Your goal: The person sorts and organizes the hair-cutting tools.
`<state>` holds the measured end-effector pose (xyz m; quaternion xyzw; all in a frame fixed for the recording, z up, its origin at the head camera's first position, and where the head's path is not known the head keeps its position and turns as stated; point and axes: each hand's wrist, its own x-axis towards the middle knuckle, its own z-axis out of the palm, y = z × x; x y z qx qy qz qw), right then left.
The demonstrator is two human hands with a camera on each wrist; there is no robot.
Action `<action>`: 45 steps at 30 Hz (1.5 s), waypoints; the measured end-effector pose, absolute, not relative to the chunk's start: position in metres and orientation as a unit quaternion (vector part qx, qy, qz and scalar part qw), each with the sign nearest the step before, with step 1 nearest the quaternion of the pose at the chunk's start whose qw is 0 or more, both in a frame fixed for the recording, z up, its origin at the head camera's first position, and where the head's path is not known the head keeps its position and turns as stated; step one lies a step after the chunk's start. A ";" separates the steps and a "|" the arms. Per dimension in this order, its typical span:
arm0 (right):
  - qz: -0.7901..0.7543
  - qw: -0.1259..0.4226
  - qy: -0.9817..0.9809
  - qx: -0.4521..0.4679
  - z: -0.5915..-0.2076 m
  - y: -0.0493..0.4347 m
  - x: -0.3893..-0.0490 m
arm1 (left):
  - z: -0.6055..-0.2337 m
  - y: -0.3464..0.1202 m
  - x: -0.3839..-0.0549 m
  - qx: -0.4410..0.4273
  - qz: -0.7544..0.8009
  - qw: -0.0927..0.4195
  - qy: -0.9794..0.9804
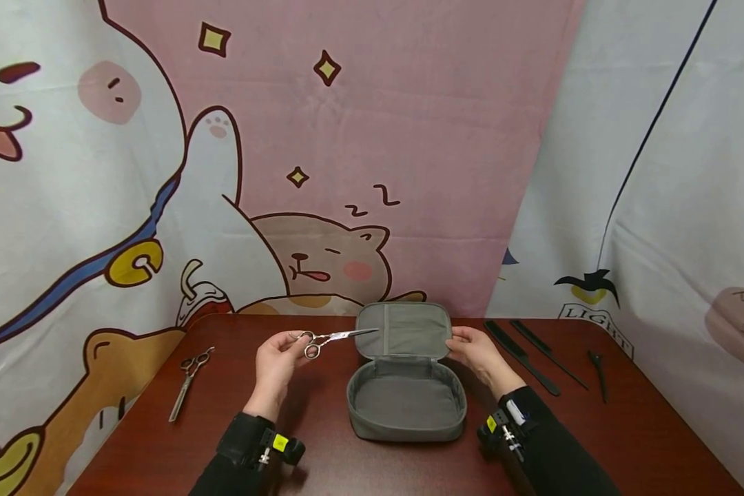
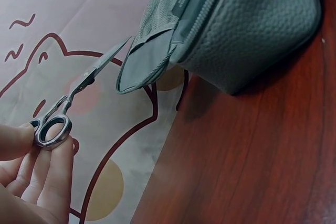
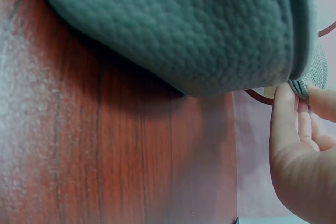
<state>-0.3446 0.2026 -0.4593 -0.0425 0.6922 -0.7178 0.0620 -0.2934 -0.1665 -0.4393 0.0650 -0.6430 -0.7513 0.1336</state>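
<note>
In the head view my left hand pinches a pair of silver scissors by the finger rings. Their blades point right, and the tips overlap the raised lid of a grey zippered case. In the left wrist view, thumb and fingers grip the rings, and the tips come close to the lid's edge. My right hand pinches the right edge of the lid, which stands up behind the case's open body. In the right wrist view, thumb and fingers hold that edge beside the zipper; the pebbled case wall fills much of the frame.
A second pair of scissors lies at the left of the brown table. To the right lie a wide dark comb, a narrower comb with a thin tail and a small dark clip. A printed curtain hangs behind.
</note>
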 end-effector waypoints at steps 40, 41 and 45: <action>-0.697 -0.021 0.717 -0.009 -0.454 0.189 -0.323 | -0.437 -0.161 -0.300 0.050 -0.806 0.137 -0.574; -0.697 -0.021 0.717 -0.008 -0.454 0.189 -0.322 | -0.437 -0.161 -0.300 0.052 -0.804 0.136 -0.576; -0.699 -0.024 0.714 -0.007 -0.455 0.188 -0.322 | -0.438 -0.160 -0.301 0.052 -0.802 0.133 -0.579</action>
